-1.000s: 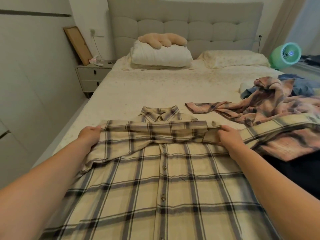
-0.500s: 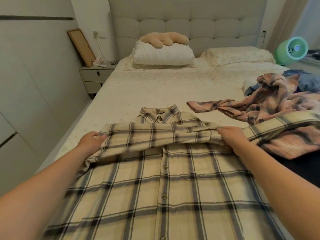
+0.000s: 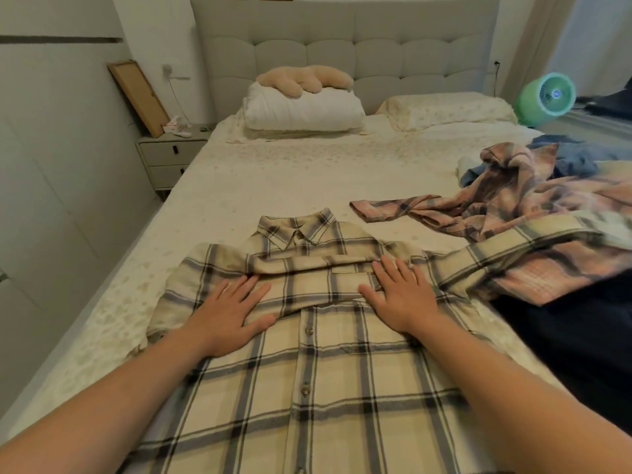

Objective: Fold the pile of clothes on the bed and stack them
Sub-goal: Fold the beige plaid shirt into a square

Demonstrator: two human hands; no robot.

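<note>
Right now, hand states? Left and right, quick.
Left hand: open, fingers straight, pressing flat on the folded sleeve of the cream plaid button-up shirt.
Right hand: open, flat on the same shirt; no grip.

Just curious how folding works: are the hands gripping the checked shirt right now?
No: the left hand and right hand lie flat, fingers straight, on the cream checked shirt.
</note>
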